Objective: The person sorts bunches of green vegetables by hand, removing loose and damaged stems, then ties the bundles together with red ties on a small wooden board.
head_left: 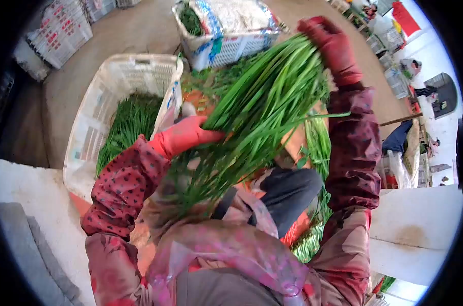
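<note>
Both hands wear red gloves and hold up a large bundle of long green leaves (pixel 267 92) in front of the body. My right hand (pixel 333 48) is closed round the bundle's upper right end. Lower on the left, my left hand (pixel 188 135) grips the side of the same bundle, its fingertips partly hidden by the leaves. Loose leaf tips fan out and hang over the lap. Beside my left hand stands a white plastic basket (pixel 91 125) with more green leaves (pixel 134 120) lying in it.
A second white basket (pixel 231 48), partly covered by a white sack, stands ahead. More greens (pixel 318 143) lie beside the right knee. Stacked crates (pixel 60 33) stand at the far left. Low white walls (pixel 415 229) flank the body, and goods line the right side.
</note>
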Demonstrator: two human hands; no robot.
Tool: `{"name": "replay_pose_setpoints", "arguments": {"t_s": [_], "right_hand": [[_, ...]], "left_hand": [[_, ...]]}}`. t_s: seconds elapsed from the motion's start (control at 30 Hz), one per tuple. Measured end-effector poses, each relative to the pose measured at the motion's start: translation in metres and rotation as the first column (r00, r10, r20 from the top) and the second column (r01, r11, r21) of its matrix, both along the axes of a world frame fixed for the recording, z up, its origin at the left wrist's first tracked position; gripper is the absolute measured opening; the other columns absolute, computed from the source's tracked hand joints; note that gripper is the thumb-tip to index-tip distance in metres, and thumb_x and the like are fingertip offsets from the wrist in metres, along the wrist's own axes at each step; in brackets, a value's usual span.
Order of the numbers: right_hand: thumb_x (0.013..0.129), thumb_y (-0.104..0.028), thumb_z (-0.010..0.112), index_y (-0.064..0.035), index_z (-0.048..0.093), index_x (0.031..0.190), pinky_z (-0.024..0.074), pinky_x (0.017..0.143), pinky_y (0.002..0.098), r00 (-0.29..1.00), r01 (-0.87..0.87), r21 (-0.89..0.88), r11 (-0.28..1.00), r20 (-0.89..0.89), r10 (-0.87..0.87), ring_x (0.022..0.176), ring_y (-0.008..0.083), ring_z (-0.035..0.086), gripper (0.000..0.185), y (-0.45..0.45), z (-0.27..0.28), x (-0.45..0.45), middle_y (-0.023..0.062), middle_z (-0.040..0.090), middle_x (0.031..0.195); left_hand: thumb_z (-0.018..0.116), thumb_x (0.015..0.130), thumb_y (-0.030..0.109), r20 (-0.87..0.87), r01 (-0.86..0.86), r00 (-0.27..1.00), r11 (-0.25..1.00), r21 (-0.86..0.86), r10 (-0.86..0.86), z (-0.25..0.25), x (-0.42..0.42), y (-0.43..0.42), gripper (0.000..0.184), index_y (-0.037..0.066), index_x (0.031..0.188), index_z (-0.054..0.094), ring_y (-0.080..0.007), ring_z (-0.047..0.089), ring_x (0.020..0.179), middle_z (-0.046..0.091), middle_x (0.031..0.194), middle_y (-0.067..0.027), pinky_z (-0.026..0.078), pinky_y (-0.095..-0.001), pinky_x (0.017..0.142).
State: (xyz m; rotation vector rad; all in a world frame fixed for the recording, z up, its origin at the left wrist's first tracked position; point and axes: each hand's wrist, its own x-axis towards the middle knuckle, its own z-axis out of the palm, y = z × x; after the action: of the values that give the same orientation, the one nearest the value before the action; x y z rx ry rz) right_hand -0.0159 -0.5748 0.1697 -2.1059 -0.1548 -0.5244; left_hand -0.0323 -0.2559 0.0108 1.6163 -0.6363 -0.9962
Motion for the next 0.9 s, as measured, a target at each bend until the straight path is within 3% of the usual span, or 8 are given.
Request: {"name": "replay_pose_setpoints", "arguments": {"t_s": [0.1, 0.17, 0.3, 0.4, 0.53, 0.67, 0.77, 0.9], "right_hand": [[0.082, -0.04, 0.071, -0.0015, 0.066, 0.092, 0.0505, 0.07, 0.0296, 0.904, 0.364, -0.106, 0.925, 0.279, -0.324, 0.075, 0.017, 0.064, 0.04, -0.057, 0.042, 0.024, 0.0095, 0.069, 0.082], [0.081, -0.044, 0.07, -0.0039, 0.067, 0.094, 0.0509, 0.073, 0.0335, 0.847, 0.525, -0.478, 0.704, 0.373, -0.378, 0.076, 0.0234, 0.065, 0.043, -0.062, 0.023, 0.032, 0.0136, 0.068, 0.082], [0.084, -0.039, 0.069, -0.0063, 0.065, 0.094, 0.0507, 0.07, 0.0363, 0.915, 0.388, -0.16, 0.908, 0.183, -0.359, 0.077, 0.0293, 0.066, 0.034, -0.027, -0.024, 0.034, 0.016, 0.067, 0.081], [0.084, -0.04, 0.069, -0.0096, 0.064, 0.093, 0.0513, 0.067, 0.0383, 0.897, 0.424, -0.297, 0.855, 0.268, -0.352, 0.075, 0.0327, 0.066, 0.032, 0.004, -0.043, 0.031, 0.0161, 0.067, 0.08], [0.086, -0.044, 0.065, -0.0117, 0.06, 0.094, 0.0518, 0.067, 0.0405, 0.909, 0.418, -0.406, 0.813, 0.203, -0.365, 0.076, 0.0337, 0.066, 0.033, 0.023, -0.045, 0.027, 0.0146, 0.068, 0.08], [0.087, -0.044, 0.063, -0.0138, 0.06, 0.094, 0.0514, 0.063, 0.0398, 0.918, 0.396, -0.466, 0.791, 0.218, -0.331, 0.072, 0.0318, 0.067, 0.031, 0.008, -0.072, 0.025, 0.0102, 0.068, 0.078], [0.086, -0.045, 0.063, -0.0139, 0.06, 0.092, 0.0516, 0.061, 0.0397, 0.918, 0.395, -0.5, 0.771, 0.173, -0.358, 0.069, 0.0306, 0.067, 0.032, 0.009, -0.094, 0.014, 0.0089, 0.068, 0.075], [0.084, -0.044, 0.066, -0.0128, 0.061, 0.089, 0.0529, 0.058, 0.0408, 0.918, 0.397, -0.474, 0.786, 0.21, -0.337, 0.066, 0.0313, 0.066, 0.032, 0.015, -0.124, 0.012, 0.0095, 0.067, 0.078]], "left_hand": [[0.07, 0.077, 0.034, 0.434, -0.085, 0.9, 0.964, 0.251, -0.034, -0.015, 0.053, 0.011, 0.057, 0.001, 0.122, 0.058, -0.0227, 0.064, 0.094, 0.066, 0.105, -0.0152, 0.047, -0.0317, 0.087], [0.069, 0.078, 0.027, 0.686, -0.465, 0.726, 0.769, 0.44, 0.046, -0.014, 0.057, 0.017, 0.054, 0.005, 0.126, 0.056, -0.0294, 0.059, 0.11, 0.063, 0.116, -0.0162, 0.044, -0.0363, 0.096], [0.069, 0.079, 0.018, 0.844, -0.38, 0.337, 0.881, -0.283, 0.417, 0.021, 0.044, -0.027, 0.052, 0.007, 0.128, 0.053, -0.0318, 0.055, 0.116, 0.058, 0.124, -0.0162, 0.044, -0.0393, 0.098], [0.07, 0.077, 0.013, 0.771, -0.15, 0.255, 0.812, -0.565, 0.584, 0.048, 0.023, -0.085, 0.052, 0.008, 0.126, 0.054, -0.0323, 0.055, 0.113, 0.057, 0.124, -0.0152, 0.045, -0.0395, 0.097], [0.066, 0.078, 0.018, 0.768, -0.292, 0.419, 0.873, -0.391, 0.485, -0.003, -0.016, -0.138, 0.062, 0.004, 0.134, 0.044, -0.0358, 0.052, 0.117, 0.05, 0.131, -0.0214, 0.045, -0.0421, 0.096], [0.057, 0.084, 0.037, 0.513, 0.333, 0.73, 0.891, 0.309, -0.451, -0.072, -0.06, -0.108, 0.058, 0.006, 0.132, 0.05, -0.0358, 0.054, 0.115, 0.056, 0.124, -0.0214, 0.044, -0.0423, 0.097], [0.051, 0.087, 0.041, 0.38, 0.408, 0.681, 0.755, 0.513, -0.626, -0.014, -0.049, -0.08, 0.051, 0.008, 0.125, 0.057, -0.034, 0.061, 0.105, 0.064, 0.11, -0.0194, 0.047, -0.0425, 0.093], [0.063, 0.082, 0.029, 0.747, -0.035, 0.624, 0.947, 0.32, -0.23, 0.03, -0.044, -0.072, 0.036, 0.007, 0.111, 0.064, -0.0314, 0.067, 0.089, 0.068, 0.095, -0.0152, 0.052, -0.0421, 0.078]]}}
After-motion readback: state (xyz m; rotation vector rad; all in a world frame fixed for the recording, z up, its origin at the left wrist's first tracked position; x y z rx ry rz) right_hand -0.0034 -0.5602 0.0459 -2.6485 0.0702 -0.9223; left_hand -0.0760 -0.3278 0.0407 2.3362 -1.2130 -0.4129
